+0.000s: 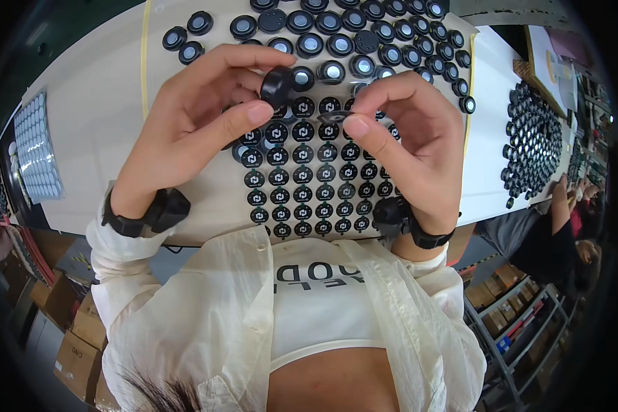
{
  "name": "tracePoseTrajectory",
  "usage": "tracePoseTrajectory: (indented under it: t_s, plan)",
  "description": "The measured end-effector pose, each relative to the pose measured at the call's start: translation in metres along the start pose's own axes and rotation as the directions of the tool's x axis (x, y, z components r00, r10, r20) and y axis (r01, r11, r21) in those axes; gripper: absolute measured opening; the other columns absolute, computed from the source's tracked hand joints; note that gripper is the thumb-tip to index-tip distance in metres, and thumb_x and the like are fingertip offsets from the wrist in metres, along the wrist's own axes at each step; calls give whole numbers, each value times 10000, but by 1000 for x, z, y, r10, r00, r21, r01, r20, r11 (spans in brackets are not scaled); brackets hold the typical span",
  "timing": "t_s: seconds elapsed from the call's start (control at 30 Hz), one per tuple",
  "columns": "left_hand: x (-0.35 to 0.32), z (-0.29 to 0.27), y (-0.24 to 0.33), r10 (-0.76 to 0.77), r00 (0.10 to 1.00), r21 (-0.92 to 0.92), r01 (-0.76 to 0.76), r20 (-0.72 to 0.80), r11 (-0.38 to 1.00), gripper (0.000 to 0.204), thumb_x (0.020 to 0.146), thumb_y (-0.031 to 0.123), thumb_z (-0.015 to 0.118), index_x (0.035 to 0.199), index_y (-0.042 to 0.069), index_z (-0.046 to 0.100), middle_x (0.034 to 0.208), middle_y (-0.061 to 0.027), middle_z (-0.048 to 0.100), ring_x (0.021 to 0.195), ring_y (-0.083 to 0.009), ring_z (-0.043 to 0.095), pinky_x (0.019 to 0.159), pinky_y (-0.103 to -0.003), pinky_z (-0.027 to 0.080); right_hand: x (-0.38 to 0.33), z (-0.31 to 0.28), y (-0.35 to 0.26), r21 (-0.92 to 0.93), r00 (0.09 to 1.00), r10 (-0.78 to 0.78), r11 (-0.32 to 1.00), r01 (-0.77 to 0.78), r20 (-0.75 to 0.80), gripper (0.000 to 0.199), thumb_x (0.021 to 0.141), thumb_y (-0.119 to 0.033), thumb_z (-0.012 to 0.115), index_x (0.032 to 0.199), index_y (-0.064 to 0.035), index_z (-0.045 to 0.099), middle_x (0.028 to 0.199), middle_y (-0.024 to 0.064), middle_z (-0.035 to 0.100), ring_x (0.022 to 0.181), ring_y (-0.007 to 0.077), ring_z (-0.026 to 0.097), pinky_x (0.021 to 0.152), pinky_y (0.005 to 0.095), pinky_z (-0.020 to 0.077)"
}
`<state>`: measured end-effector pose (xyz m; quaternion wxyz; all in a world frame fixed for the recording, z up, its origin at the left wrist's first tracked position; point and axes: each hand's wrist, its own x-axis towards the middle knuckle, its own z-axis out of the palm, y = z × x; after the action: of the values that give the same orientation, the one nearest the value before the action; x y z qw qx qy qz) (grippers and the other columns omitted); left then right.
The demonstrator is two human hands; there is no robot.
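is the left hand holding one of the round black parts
Yes, the left hand pinches a round black part between thumb and fingers above the table.

Both hands raised, fingers pinching

Left hand [192, 117] curls with thumb and fingers closed together; right hand [412, 137] mirrors it, thumb meeting forefinger. Both wrists wear black bands.

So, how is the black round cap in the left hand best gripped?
Grip the black round cap by its rim, from opposite sides, as the left hand does with thumb and fingers. It is a flat disc, so the edge probably gives the steadiest hold and leaves its face free.
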<state>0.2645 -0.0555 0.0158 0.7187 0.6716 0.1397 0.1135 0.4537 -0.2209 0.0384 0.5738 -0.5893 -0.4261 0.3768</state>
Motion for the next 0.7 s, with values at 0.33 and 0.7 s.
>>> tracePoseTrajectory:
  t_s: [0.33,0.7]
  plan:
    - [8,28,-12,71,997,-299,-80,-40,951,515,908,-5,634,1376,-51,423,1322,-187,575,1223,-231,568,1044,-367,458,1,13,10,283,983,110,957,-65,-148,275,882,19,710,1128,10,589,898,26,655,756,34,540,673,172,426]
    - [11,41,-5,62,978,-75,-79,-200,994,497,839,-134,673,1312,-98,524,1297,-217,587,1076,-228,673,905,-292,572,2,13,15,90,979,61,995,-44,-194,159,838,-7,764,989,5,714,786,-33,628,632,7,432,597,166,353]
